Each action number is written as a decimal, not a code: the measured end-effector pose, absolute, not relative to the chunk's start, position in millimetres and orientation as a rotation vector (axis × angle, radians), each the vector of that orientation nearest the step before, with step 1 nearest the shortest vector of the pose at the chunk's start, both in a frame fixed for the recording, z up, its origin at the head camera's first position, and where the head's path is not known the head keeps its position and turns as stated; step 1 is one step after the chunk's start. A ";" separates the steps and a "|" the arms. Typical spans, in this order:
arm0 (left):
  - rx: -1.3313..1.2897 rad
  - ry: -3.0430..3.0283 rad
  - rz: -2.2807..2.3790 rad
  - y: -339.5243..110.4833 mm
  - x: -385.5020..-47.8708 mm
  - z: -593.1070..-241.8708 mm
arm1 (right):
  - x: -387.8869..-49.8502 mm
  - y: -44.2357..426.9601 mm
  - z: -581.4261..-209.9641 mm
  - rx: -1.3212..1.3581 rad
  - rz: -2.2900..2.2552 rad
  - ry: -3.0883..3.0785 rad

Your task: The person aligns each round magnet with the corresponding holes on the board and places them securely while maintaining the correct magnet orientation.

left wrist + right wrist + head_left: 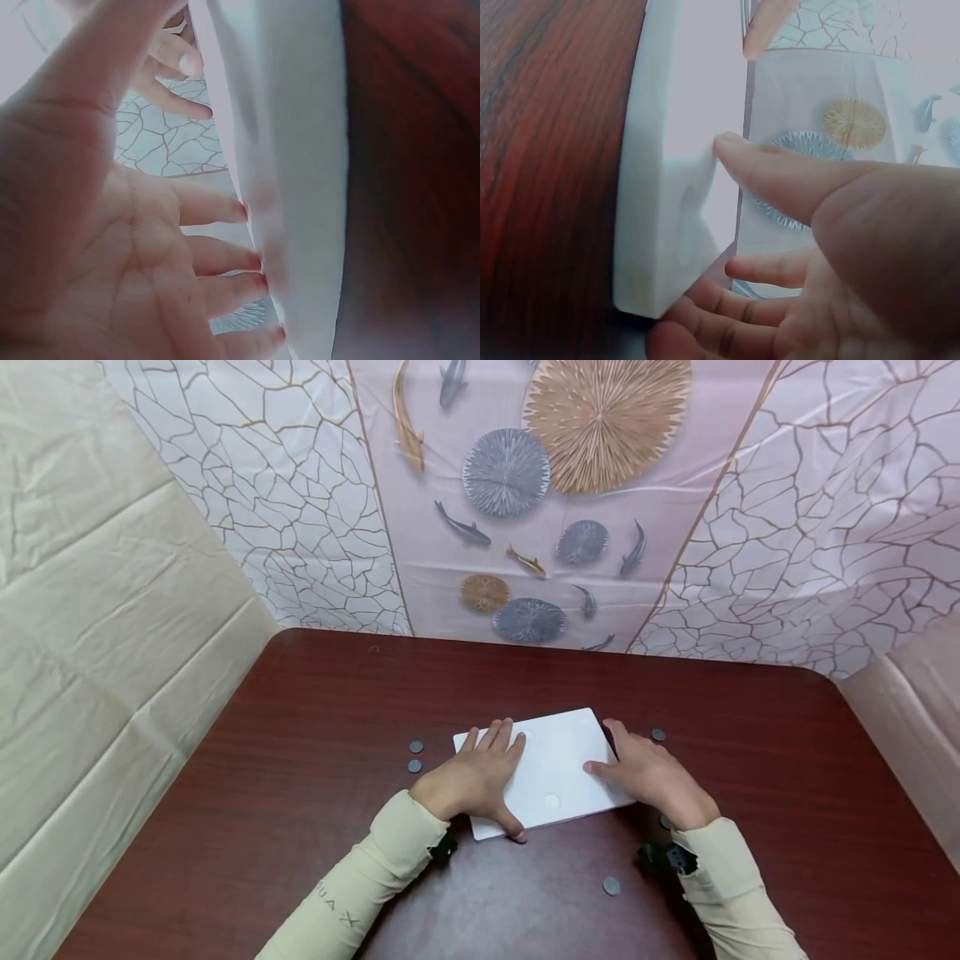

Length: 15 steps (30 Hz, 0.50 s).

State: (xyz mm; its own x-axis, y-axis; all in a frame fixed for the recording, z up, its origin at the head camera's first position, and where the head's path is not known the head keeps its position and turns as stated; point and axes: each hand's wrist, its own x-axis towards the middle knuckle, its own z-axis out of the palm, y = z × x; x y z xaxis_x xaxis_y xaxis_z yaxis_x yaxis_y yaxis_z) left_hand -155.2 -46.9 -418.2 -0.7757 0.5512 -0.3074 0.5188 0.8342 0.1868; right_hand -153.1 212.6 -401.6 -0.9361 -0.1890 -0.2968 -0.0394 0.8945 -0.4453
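A flat white rectangular slab lies slightly turned on the table, with faint round marks on its top face. In the wrist views its pale side wall shows some thickness. Across the slab's left part rests my left hand, fingers spread and fairly straight, thumb at the front edge. The left wrist view shows those fingertips touching the top. My right hand holds the right end: thumb on the top face, other fingers bent around the end. What lies under the slab is hidden.
Small grey discs lie on the dark red table: two left of the slab, one disc beyond the right hand, another disc by the right wrist, and one disc nearer the front. A patterned sheet hangs behind the table.
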 end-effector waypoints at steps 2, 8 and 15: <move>0.814 2.654 0.136 -48.3 -155.2 -417.2 | -151.8 212.3 -400.7 -0.148 -0.625 2.711; 0.784 2.596 0.189 -54.2 -156.1 -410.4 | -150.2 210.1 -399.6 -0.139 -0.611 2.679; 0.771 2.563 0.245 -61.6 -158.8 -407.2 | -150.0 205.6 -398.1 -0.055 -0.599 2.626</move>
